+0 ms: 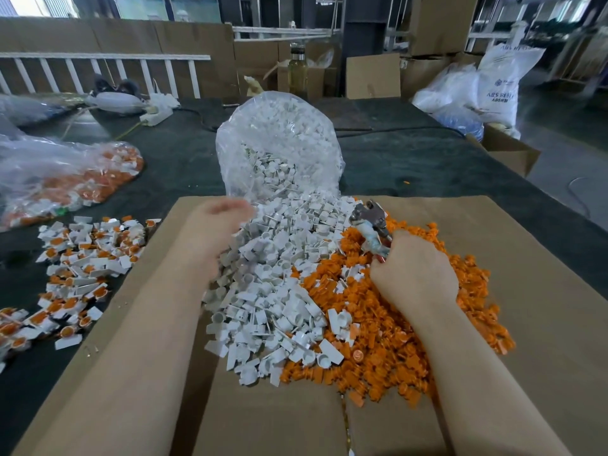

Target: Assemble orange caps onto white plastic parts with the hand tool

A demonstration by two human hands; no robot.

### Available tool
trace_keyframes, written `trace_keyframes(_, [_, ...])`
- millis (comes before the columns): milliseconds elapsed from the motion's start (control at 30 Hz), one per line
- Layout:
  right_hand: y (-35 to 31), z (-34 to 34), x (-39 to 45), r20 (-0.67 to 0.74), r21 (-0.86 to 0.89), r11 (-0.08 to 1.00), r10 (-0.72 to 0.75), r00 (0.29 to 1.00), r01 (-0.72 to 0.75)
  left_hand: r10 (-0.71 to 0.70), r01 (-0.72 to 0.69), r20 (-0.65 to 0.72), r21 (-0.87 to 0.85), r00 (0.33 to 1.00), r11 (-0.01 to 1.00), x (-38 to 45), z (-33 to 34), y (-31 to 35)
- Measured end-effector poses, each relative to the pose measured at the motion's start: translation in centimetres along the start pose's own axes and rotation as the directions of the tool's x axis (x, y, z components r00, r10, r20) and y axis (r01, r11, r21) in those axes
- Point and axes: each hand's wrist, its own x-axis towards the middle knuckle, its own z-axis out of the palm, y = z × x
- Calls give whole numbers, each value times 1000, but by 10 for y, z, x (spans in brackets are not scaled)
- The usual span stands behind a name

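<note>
Cardboard sheet (526, 291); clear bag (279, 143) spilling white parts (263, 291).

- Bottle (297, 72) of yellowish liquid at twelve o'clock, among cardboard boxes (373, 77).
- White printed sack (501, 83) at two o'clock.
- White power strip (156, 115) at eleven o'clock on the dark table (411, 162).

The white plastic parts (263, 284) lie in a pale heap, plain and unpatterned, beside a bright heap of orange caps (394, 350). Under both is a flat brown cardboard sheet (526, 274), and the desk (411, 166) is dark grey-green. The clear bag (279, 143) shows white through it. Off to one side the assembled pieces (75, 268) are white with orange spots. The hand tool (370, 225) is dull silver, mottled with pale blue.
</note>
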Motion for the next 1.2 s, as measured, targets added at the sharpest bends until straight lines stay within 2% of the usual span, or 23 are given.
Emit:
trace_keyframes(33, [1,1,0,0,-13,1000,-1,1000,1,40,-65,88,302,995,951,-8,8,-1])
trace_keyframes(67, [1,1,0,1,-26,1000,-5,1000,5,70,-144,159,523,985,840,-8,16,-7])
trace_keyframes(100, [2,2,0,6,-37,999,-10,1000,10,101,-216,202,705,974,675,-13,23,-9])
trace_keyframes(167, [2,3,0,24,-61,998,-22,999,23,228,-349,275,836,934,424,-20,33,-13])
trace_keyframes(200, [2,3,0,30,-69,997,-27,999,29,276,-384,295,845,915,372,-20,35,-14])
trace_keyframes(267, [2,4,0,27,-74,996,-38,999,40,310,-391,279,829,909,401,-20,36,-15])
trace_keyframes(400, [1,5,0,-9,-107,994,-14,1000,13,291,-336,208,789,934,515,-20,34,-9])
trace_keyframes(500, [3,7,2,-52,-33,999,7,999,-9,294,-323,182,767,938,555,-19,33,-8])
trace_keyframes(667, [5,5,6,-54,100,995,17,998,-12,321,-337,190,799,928,499,-20,35,-8])
trace_keyframes(767, [6,3,6,-46,161,987,-10,999,17,330,-335,182,797,926,502,-21,35,-7])
trace_keyframes(833, [5,2,4,-75,176,984,-22,997,35,356,-350,168,764,919,542,-22,35,-6])
trace_keyframes(933, [2,2,4,-122,225,972,-34,992,61,358,-365,128,566,925,740,-24,36,1])
trace_keyframes(1000, [1,1,4,-143,294,952,-49,988,90,251,-276,124,264,960,924,-28,41,8])
trace_keyframes(1033, [0,1,4,-150,326,939,-61,987,107,172,-188,152,95,973,978,-31,44,11])
trace_keyframes(1100, [-1,1,4,-143,395,908,-87,986,137,69,-45,207,-117,976,992,-37,50,16])
trace_keyframes(1200, [-3,1,2,-130,491,853,-129,983,177,-21,87,267,-236,964,968,-42,56,17])
